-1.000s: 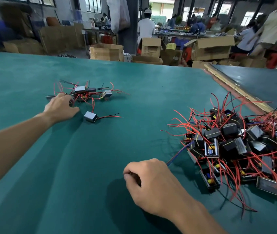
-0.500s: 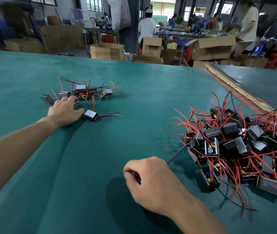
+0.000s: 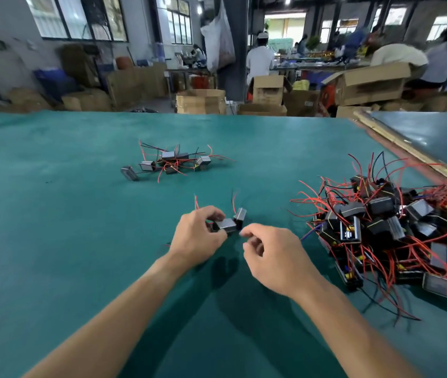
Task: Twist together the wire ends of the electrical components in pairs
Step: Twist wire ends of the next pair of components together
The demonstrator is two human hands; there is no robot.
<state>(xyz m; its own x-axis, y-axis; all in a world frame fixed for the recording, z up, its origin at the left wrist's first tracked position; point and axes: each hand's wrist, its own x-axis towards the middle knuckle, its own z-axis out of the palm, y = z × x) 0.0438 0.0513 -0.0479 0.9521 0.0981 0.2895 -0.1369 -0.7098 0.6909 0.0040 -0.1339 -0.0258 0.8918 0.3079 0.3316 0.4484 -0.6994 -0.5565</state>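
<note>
In the head view, your left hand (image 3: 197, 236) grips a small grey component (image 3: 226, 224) between thumb and curled fingers, low over the green table (image 3: 80, 214) right in front of you. A second component (image 3: 240, 215) stands tilted at its far right corner, touching it or just beside it; you cannot see what carries it. Your right hand (image 3: 268, 249) sits just right of the pair, its fingers curled and thumb and forefinger drawn close near the first component's edge; whether they pinch a wire is too fine to tell. Two red wire ends rise apart, one (image 3: 195, 201) behind your left knuckles and one (image 3: 234, 199) above the second component, so the twist looks not yet made. A small cluster (image 3: 170, 162) lies farther out on the table, and a large pile (image 3: 394, 227) sits well to your right. The likely trouble from here is pairing the wrong leads, since red and black strands cross near your fingers. The second component may also drop or swing if only a thin wire bears it. A loose twist could spring open, and a stray sweep of your right arm could drag strands out of the large pile.
</note>
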